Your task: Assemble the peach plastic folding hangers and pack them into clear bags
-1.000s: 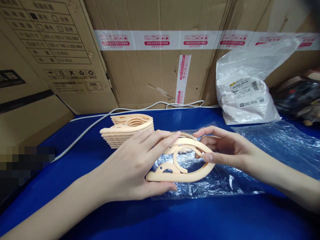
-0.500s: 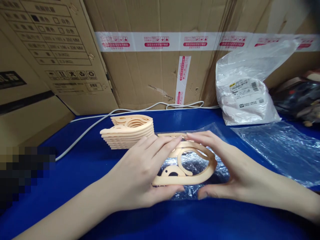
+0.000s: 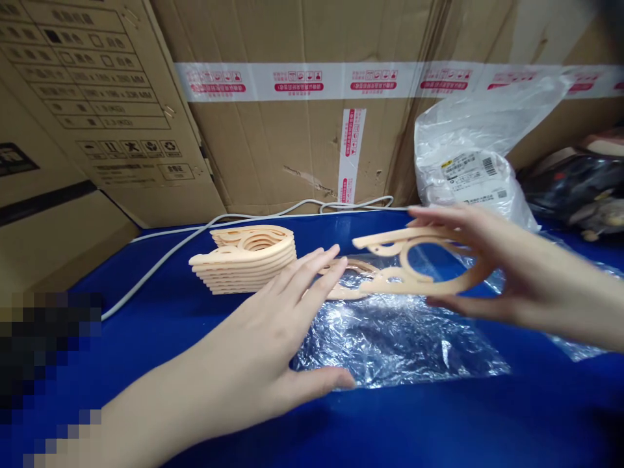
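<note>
A stack [image 3: 248,272] stands piled centre-left; unstacked are the peach frame [image 3: 419,286] my right hand [image 3: 507,270] grips and a second frame [image 3: 344,295], mid-picture, near my spread-open left hand [image 3: 280,328].

Blue tabletop [image 3: 390,422] under beige stack [image 3: 248,270], clear bag [image 3: 394,341], cable [image 3: 263,215]

Blue tabletop [image 3: 400,426] below left hand [image 3: 275,328], taped cardboard panel [image 3: 263,140] beyond it, printed carton [image 3: 114,120] beyond and leftward.
</note>
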`<state>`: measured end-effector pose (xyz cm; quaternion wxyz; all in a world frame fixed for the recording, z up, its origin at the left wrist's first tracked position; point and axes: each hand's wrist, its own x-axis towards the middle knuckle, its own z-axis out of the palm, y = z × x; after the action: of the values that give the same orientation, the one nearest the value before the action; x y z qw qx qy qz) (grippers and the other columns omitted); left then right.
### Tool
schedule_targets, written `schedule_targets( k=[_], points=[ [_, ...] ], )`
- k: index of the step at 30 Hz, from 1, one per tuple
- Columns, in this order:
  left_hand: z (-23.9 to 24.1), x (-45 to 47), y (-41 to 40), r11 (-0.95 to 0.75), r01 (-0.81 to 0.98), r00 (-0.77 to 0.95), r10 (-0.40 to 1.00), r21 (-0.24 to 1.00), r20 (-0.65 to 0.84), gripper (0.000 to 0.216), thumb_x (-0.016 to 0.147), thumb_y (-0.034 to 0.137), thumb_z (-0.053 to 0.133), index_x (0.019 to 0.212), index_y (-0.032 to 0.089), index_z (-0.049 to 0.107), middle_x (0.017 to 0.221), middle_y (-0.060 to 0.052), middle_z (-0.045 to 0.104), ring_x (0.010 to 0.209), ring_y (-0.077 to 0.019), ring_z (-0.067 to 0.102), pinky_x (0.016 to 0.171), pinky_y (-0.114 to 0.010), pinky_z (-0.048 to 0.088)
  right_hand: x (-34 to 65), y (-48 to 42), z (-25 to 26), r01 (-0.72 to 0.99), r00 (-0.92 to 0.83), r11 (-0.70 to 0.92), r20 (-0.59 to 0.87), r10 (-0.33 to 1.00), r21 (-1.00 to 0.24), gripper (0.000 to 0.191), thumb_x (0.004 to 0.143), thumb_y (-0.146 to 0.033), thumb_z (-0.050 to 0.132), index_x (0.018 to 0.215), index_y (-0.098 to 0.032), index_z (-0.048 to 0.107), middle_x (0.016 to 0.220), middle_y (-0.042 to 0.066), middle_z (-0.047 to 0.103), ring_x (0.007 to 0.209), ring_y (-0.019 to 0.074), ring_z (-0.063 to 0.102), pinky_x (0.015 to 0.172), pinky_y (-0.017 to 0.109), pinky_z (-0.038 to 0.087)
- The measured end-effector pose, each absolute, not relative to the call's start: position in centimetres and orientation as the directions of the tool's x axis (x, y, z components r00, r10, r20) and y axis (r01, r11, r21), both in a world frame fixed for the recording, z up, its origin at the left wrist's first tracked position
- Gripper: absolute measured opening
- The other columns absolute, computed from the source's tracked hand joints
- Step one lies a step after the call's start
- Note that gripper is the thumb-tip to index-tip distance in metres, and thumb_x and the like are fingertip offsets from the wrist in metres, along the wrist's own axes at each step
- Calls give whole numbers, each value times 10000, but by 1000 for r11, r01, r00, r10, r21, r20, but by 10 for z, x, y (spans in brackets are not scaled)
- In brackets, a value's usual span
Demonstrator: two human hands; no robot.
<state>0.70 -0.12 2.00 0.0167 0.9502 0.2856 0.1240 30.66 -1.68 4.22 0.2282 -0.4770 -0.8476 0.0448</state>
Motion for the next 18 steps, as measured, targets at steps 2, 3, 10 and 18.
schedule_targets(
  k=[2, 3, 10, 18],
  points=[
    [27, 1, -1, -808, 573, 802, 588, 137, 110, 926, 859, 622, 559, 1553, 166, 150, 1592, -167, 232, 1439, -368, 276, 1087, -560, 402, 330, -12, 48, 863, -384, 474, 384, 840, -173, 671, 851, -501, 587, 1463, -363, 347, 1291, 92, 532, 1153, 354, 534, 950, 494, 446],
    [29, -2, -2, -784, 603, 787, 615, 151, 47, 929, 852, 628, 560, 1556, 180, 154, 1592, -152, 234, 1431, -373, 290, 1078, -560, 412, 341, -9, 48, 888, -380, 449, 390, 839, -102, 680, 838, -535, 581, 1459, -368, 361, 1274, 95, 548, 1157, 377, 520, 954, 530, 430],
    [27, -9, -2, -639, 734, 678, 711, 232, -186, 894, 810, 632, 606, 1539, 261, 245, 1580, -60, 292, 1423, -359, 309, 1124, -533, 361, 392, -9, 23, 901, -394, 427, 266, 880, -77, 727, 735, -617, 644, 1405, -464, 406, 1218, 60, 606, 1120, 419, 555, 859, 616, 523],
    [21, -9, 0, -657, 711, 699, 700, 252, -148, 885, 812, 616, 618, 1538, 278, 240, 1577, -47, 304, 1412, -343, 342, 1117, -505, 387, 386, -33, -7, 770, -306, 190, -91, 948, -609, 831, 762, -436, 729, 1477, -427, 307, 1546, 53, 340, 1293, 368, 499, 705, 300, 648]
  ],
)
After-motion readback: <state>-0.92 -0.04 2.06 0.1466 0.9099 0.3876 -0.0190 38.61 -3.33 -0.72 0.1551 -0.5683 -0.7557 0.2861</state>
